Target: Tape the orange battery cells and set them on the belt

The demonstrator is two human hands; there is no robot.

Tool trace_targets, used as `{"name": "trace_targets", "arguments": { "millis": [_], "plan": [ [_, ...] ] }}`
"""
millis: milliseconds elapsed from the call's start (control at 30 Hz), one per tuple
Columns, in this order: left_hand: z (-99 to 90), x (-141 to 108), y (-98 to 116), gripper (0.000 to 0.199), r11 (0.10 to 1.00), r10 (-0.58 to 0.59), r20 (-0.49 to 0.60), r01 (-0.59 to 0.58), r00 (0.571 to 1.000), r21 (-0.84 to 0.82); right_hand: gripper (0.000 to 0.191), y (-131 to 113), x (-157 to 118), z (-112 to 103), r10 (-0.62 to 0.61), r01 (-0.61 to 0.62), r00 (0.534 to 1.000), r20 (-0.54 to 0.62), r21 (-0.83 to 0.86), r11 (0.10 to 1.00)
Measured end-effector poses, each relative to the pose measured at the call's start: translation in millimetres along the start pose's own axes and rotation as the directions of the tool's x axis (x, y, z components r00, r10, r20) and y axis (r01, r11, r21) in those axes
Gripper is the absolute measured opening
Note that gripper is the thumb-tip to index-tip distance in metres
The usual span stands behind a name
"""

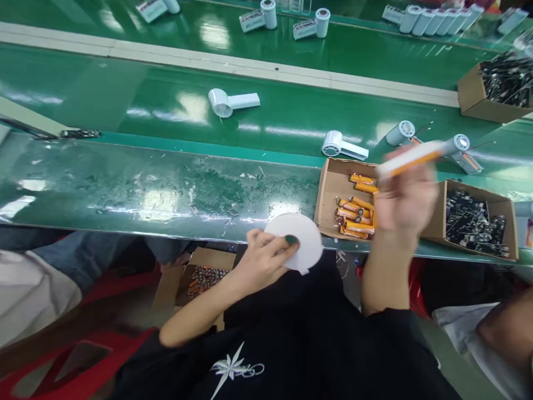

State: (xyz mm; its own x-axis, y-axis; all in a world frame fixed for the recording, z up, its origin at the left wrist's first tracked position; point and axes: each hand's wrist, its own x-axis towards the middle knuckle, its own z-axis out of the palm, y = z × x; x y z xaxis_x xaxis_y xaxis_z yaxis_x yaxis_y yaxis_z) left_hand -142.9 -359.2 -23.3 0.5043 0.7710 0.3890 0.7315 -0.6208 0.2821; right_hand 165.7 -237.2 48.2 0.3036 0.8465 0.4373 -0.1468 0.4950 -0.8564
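Note:
My left hand grips a flat white roll of tape at the bench's near edge, its fingers at the central hole. A short loose end sticks out at the bottom of the roll. Raised over the right side of the bench, my right hand is closed around a long white piece with an orange strip. Motion blurs it, so its exact kind is unclear. Below and left of that hand, a cardboard box holds several orange wired batteries.
Another box contains dark circuit boards; a third stands far right. White fan housings lie on the green belt. Fan bodies with wires stand beyond my right hand. People sit on both sides, a sleeve at right.

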Motion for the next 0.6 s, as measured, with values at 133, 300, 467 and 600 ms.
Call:
{"name": "trace_targets", "arguments": {
  "millis": [133,300,467,600],
  "plan": [
    [-23.3,-21.1,-70.4,0.051,0.993,-0.115,0.084,0.113,0.99,0.033,0.018,-31.6,44.7,-77.9,-0.228,0.21,0.946,-0.228,-0.102,0.972],
    [-17.0,76.4,-98.2,0.026,0.981,-0.091,-0.027,0.085,0.995,-0.176,0.043,-15.3,0.7,-77.1,0.101,-0.117,0.98,-0.17,-0.089,0.989],
    [49.5,255.5,-62.4,0.043,0.931,0.072,0.325,0.053,0.943,-0.361,0.045,0.7,-28.5,-62.4,0.113,-0.127,0.966,-0.231,-0.047,0.991],
    [92.4,336.2,-45.0,0.049,0.95,-0.059,0.559,0.218,0.827,-0.222,0.047,-10.9,-45.9,-88.2,0.152,-0.18,0.943,-0.295,-0.067,0.981]
  ]
}}
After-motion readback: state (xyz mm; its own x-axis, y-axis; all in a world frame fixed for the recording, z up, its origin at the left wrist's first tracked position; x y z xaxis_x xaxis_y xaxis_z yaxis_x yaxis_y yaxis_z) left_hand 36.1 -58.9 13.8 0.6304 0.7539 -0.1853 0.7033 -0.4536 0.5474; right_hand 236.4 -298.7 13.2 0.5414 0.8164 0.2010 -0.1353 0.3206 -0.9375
